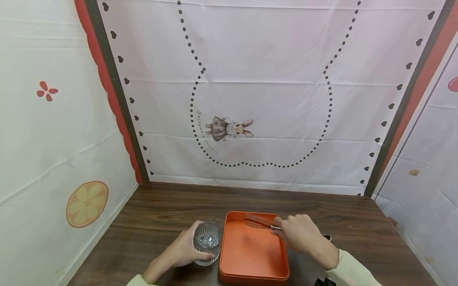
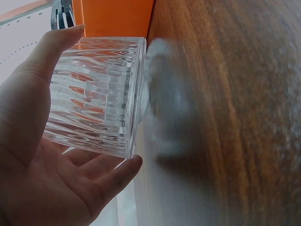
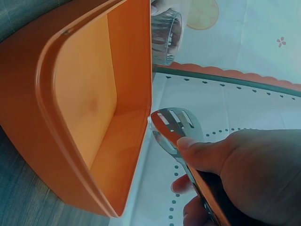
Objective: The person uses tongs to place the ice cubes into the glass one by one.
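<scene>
My left hand point(image 1: 184, 248) grips a clear ribbed glass point(image 1: 207, 238) just left of the orange box point(image 1: 254, 274). In the left wrist view the thumb and fingers lie on opposite sides of the glass point(image 2: 94, 94), its base close to the table. Something clear shows inside the glass, too unclear to name. With my right hand point(image 1: 300, 232) I hold metal tongs point(image 3: 190, 125) with slotted heads, above the far right part of the box. A small whitish, clear bit point(image 3: 150, 123) shows at the tongs' tip; its kind is unclear.
The box's inside shows a bare orange floor and raised walls. A small dark object with a pale edge point(image 1: 327, 237) lies partly hidden behind my right wrist. Patterned cloth point(image 1: 264, 99) hangs behind and beside the brown wooden table point(image 1: 171, 198).
</scene>
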`<state>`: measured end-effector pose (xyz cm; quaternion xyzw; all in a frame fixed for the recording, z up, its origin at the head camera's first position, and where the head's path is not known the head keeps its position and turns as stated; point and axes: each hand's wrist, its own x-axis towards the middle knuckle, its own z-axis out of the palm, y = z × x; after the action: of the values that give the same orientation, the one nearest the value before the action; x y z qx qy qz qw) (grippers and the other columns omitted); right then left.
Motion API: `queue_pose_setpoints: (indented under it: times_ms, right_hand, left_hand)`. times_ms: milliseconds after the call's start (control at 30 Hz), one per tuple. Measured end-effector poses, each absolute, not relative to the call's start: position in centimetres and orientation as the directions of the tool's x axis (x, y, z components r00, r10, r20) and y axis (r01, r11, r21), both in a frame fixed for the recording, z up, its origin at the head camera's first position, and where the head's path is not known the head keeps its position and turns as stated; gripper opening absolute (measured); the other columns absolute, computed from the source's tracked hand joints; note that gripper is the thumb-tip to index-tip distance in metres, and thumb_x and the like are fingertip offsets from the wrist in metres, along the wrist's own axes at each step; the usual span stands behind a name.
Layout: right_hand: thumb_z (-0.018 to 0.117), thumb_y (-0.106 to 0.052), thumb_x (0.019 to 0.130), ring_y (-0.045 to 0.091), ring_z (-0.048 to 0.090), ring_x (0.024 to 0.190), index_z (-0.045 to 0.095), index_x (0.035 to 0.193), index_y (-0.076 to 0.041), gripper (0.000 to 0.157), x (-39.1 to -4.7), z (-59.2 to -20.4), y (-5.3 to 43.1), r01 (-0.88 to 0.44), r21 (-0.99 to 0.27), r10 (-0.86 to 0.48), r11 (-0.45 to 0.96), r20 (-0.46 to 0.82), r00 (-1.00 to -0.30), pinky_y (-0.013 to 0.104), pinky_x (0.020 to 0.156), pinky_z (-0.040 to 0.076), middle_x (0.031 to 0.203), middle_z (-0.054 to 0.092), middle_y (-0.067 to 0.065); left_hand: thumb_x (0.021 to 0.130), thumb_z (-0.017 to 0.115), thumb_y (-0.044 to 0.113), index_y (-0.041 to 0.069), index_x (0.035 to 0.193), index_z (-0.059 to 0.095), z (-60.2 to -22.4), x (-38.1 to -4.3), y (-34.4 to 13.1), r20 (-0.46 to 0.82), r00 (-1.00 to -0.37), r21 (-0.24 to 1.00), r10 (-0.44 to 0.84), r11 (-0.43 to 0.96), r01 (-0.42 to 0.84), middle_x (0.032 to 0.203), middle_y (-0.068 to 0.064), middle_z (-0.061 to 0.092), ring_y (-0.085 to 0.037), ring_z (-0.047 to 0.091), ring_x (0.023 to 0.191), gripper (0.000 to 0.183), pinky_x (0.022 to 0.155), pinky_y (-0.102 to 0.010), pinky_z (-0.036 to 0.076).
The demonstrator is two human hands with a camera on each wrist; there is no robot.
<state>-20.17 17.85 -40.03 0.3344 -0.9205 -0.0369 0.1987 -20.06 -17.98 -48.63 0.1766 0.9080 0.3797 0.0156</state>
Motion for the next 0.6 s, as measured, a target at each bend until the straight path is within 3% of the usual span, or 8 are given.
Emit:
queue_pose_setpoints:
  times_ms: [600]
  right_hand:
    - [0.069,-0.041,0.090,0.010,0.038,0.039,0.064,0.088,-0.020,0.022,-20.25,-39.31,17.04,-0.604,0.156,-0.615,0.781,0.360,-0.702,0.027,0.038,0.027,0.048,0.040,-0.009]
  left_hand:
    - [0.065,0.089,0.051,0.008,0.137,0.043,-48.79,-20.13,-18.03,0.110,-0.937,0.690,0.332,0.654,0.312,0.109,-0.007,0.065,-0.018,0.061,0.095,0.096,0.079,-0.040,0.051]
